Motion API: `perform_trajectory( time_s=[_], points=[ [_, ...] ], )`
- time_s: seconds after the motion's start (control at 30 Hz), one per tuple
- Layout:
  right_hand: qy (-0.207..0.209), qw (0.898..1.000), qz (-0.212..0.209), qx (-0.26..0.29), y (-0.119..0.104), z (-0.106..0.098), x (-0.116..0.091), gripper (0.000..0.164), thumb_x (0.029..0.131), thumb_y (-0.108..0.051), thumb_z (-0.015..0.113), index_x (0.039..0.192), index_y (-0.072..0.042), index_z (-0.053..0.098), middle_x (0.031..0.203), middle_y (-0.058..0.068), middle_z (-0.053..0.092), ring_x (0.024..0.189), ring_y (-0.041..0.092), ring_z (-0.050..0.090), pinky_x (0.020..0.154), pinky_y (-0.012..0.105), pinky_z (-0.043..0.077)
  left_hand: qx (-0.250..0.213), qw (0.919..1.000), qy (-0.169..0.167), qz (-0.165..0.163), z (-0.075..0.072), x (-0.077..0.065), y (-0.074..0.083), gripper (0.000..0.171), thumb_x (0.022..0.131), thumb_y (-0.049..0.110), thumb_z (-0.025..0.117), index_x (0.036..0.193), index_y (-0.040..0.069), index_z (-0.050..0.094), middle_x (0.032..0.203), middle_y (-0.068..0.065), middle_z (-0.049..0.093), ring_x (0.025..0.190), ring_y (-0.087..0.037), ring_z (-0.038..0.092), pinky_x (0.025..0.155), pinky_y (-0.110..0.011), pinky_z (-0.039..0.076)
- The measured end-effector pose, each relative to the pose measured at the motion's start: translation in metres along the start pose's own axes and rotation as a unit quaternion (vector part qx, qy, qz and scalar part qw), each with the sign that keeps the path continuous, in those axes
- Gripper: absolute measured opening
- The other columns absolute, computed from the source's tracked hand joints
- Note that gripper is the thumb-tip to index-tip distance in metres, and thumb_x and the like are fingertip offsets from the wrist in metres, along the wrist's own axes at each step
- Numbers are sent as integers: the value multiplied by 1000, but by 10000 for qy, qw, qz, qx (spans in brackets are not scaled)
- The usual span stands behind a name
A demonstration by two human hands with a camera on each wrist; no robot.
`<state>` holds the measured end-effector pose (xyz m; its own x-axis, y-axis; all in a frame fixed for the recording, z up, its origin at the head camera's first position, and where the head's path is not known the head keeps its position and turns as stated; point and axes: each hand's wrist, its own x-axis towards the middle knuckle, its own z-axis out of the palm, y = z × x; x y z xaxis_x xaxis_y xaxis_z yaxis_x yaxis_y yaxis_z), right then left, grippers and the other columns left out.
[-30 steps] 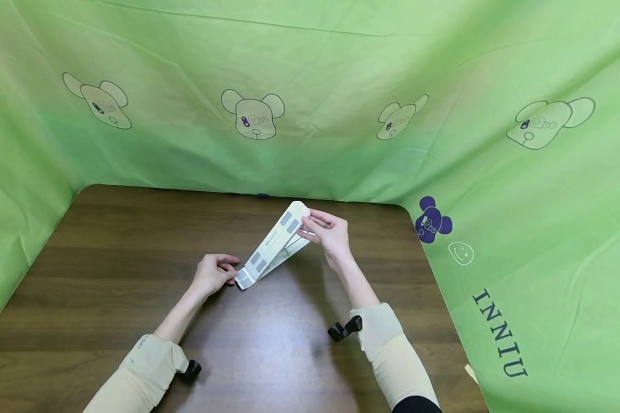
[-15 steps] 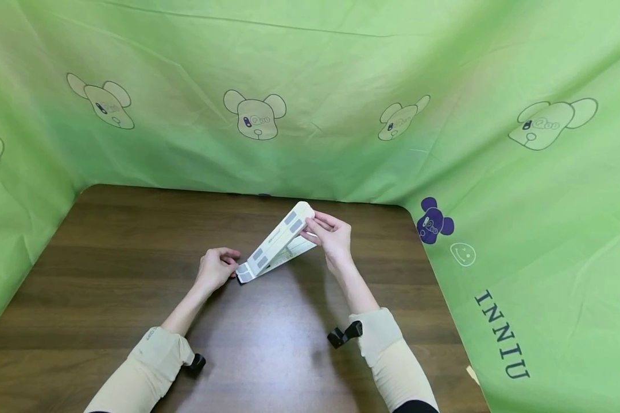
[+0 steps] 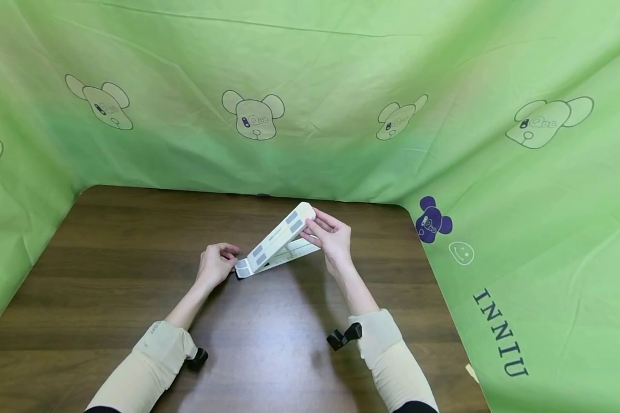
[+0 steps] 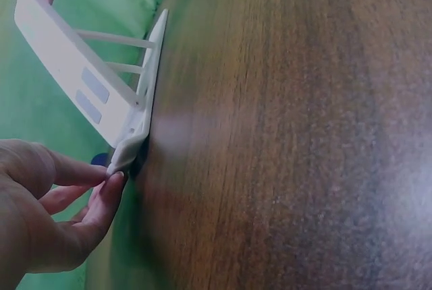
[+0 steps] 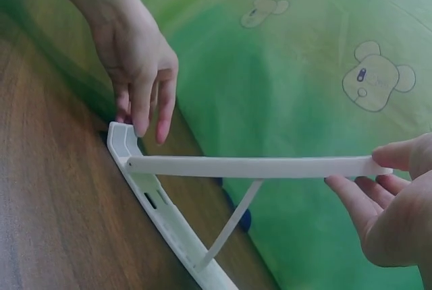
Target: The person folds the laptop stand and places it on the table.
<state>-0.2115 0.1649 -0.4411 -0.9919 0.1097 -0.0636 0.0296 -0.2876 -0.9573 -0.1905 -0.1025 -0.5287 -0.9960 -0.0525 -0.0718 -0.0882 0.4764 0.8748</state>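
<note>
A white folding laptop stand (image 3: 278, 236) with grey pads stands part unfolded on the wooden table. Its long top arm (image 5: 283, 166) is raised at an angle above the base (image 5: 177, 222), and a thin strut (image 5: 233, 226) links the two. My left hand (image 3: 214, 266) pinches the stand's lipped, hinged end between thumb and fingers, as the left wrist view shows. At the raised free end, my right hand (image 3: 333, 240) grips the top arm, thumb on one side and fingers on the other. In the head view the arm hides part of the base.
The dark wooden table (image 3: 129, 275) reaches back to a green cloth (image 3: 320, 160) printed with bear heads, which walls the rear and both sides. Black wrist cameras (image 3: 344, 336) stick out from both rolled sleeves. A small pale strip (image 3: 472, 373) lies at the right table edge.
The stand's hinged end has shifted slightly away from me, with the left hand following. The gap between top arm and base has widened, and the right hand has moved slightly right.
</note>
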Motion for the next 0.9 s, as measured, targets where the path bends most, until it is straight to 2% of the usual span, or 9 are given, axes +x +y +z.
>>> perform_trajectory(
  time_s=[0.1, 0.23, 0.47, 0.63, 0.8, 0.9],
  points=[
    [21, 10000, 1, -10, 0, -1, -1, 45, 101, 15, 66, 145, 18, 60, 95, 2, 81, 71, 10, 79, 76, 30, 70, -50, 9998, 94, 175, 2, 3, -3, 28, 86, -6, 67, 110, -5, 80, 81, -10, 76, 60, 1, 63, 62, -14, 48],
    [10, 10000, 11, -20, 0, -1, -2, 47, 101, 15, 66, 147, 16, 59, 101, 6, 81, 73, 10, 79, 77, 30, 70, 1, 9990, 236, 368, 6, 12, -14, 26, 84, -4, 68, 106, -3, 81, 79, -7, 75, 60, 2, 62, 61, -16, 49],
    [-73, 9998, 155, -60, -5, -2, -6, 51, 102, 14, 64, 152, 10, 58, 114, 11, 80, 74, 10, 78, 80, 31, 70, 259, 9982, 381, 374, 16, 34, -36, 26, 85, 2, 69, 107, 3, 83, 84, -8, 78, 65, -3, 64, 73, -28, 51],
    [-23, 9997, 226, -21, -8, -2, -8, 52, 101, 16, 63, 152, 13, 56, 107, 8, 79, 73, 10, 78, 79, 30, 70, 319, 9979, 393, 405, 21, 48, -49, 26, 85, 1, 70, 107, 5, 84, 84, -6, 77, 66, -4, 65, 72, -27, 51],
    [94, 9994, 327, 46, -8, -1, -10, 52, 100, 18, 63, 151, 17, 55, 98, 4, 79, 71, 10, 79, 78, 29, 70, 419, 9972, 409, 463, 24, 55, -55, 25, 87, 1, 72, 108, 6, 84, 83, -5, 78, 66, -1, 65, 70, -24, 52],
    [85, 9994, 324, -8, -8, -1, -10, 54, 100, 18, 63, 153, 13, 55, 116, 16, 78, 71, 10, 78, 79, 29, 70, 436, 9970, 434, 477, 25, 59, -55, 25, 87, 1, 72, 108, 5, 84, 83, -5, 78, 67, -2, 66, 72, -26, 53]
  ],
)
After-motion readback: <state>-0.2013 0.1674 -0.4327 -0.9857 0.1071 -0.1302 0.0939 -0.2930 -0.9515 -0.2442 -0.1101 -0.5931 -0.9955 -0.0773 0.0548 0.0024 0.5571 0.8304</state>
